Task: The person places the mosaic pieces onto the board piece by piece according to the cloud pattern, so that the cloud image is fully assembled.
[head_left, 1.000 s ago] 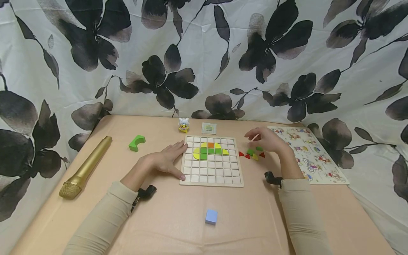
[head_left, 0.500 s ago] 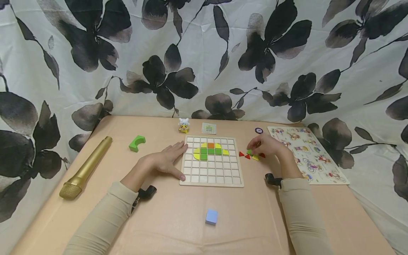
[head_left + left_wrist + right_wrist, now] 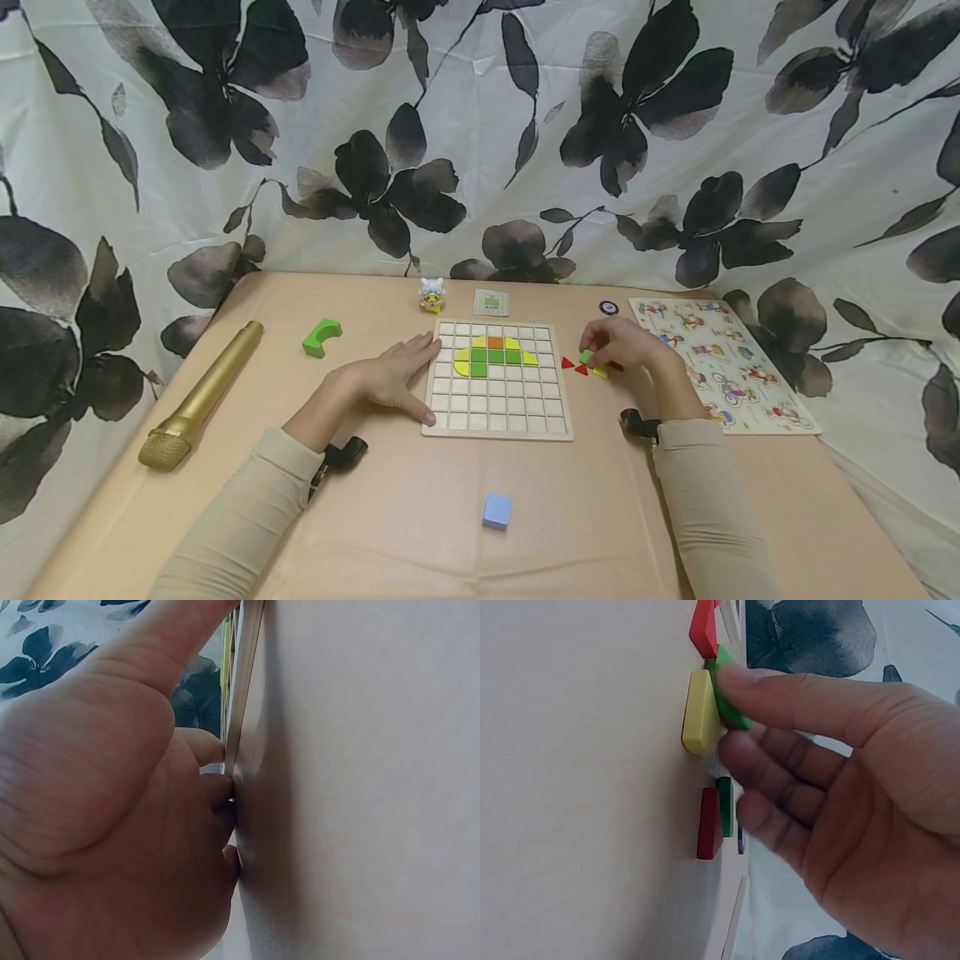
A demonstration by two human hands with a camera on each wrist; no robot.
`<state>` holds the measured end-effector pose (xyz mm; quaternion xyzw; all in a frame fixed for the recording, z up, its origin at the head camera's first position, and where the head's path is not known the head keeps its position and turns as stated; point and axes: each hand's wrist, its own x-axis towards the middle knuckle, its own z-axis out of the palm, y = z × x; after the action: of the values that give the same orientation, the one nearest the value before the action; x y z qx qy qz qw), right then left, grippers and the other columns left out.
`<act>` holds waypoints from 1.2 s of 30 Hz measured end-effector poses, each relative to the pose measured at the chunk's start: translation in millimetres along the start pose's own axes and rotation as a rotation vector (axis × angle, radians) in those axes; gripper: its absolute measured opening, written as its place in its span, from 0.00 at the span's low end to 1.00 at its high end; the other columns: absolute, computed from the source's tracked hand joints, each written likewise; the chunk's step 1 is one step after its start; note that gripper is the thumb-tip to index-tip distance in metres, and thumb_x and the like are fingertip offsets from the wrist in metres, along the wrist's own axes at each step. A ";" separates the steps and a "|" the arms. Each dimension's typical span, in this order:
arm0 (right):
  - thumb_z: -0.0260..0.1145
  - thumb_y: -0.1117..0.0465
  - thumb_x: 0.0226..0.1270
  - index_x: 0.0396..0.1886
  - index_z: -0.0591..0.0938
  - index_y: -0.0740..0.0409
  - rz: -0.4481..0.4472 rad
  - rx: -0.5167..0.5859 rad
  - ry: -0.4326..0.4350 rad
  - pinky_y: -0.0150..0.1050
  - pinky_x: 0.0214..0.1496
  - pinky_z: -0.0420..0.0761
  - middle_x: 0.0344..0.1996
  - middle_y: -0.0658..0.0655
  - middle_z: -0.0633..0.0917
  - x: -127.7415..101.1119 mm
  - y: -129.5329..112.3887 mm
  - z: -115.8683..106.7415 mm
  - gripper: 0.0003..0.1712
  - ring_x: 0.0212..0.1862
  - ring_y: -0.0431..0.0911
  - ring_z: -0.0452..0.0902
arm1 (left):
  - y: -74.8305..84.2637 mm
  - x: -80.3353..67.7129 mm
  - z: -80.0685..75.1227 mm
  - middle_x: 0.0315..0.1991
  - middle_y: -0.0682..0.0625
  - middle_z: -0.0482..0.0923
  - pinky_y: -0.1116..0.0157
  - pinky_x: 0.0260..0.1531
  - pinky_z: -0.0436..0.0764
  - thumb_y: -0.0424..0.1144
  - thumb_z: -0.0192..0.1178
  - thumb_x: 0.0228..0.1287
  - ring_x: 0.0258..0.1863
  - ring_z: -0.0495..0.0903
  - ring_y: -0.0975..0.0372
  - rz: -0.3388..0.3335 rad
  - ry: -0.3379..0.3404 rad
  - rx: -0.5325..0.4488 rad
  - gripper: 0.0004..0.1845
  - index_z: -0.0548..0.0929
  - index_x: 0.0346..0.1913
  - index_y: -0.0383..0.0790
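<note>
- Left of centre in the head view, our left hand (image 3: 390, 379) lies flat on the peach-coloured desk (image 3: 405, 517), fingers straight and relaxed against the left edge of the pale wooden grid board (image 3: 498, 417). We judge it should keep that light brace so the tray cannot skate.
- The board is a shallow frame of square cells; near its top sit glossy yellow, green and orange tiles (image 3: 495, 356), some curved, forming a dome.
- Right of the board, our right hand (image 3: 626, 343) pinches a small green wooden tile (image 3: 726, 705) between thumb and forefinger tips, just above the loose pieces.
- We would lift it straight up, since a yellow rounded tile (image 3: 700, 712) touches it and red triangular tiles (image 3: 709, 823) lie just beside.
- The pieces look smooth, painted and thick-edged.
</note>
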<state>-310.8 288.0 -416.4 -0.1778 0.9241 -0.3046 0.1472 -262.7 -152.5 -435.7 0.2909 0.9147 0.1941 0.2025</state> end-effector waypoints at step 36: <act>0.79 0.65 0.60 0.45 0.88 0.60 -0.255 0.110 0.101 0.31 0.38 0.79 0.33 0.54 0.85 16.2 -91.5 45.9 0.14 0.36 0.47 0.78 | 0.6 -0.2 -0.7 0.86 0.41 0.31 0.45 0.84 0.39 0.71 0.76 0.47 0.86 0.33 0.48 0.007 0.002 0.013 0.73 0.44 0.85 0.40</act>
<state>-286.0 189.1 -398.1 -0.2698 0.8822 -0.3795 0.0702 -262.7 -152.4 -434.7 0.2952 0.9151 0.1893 0.1991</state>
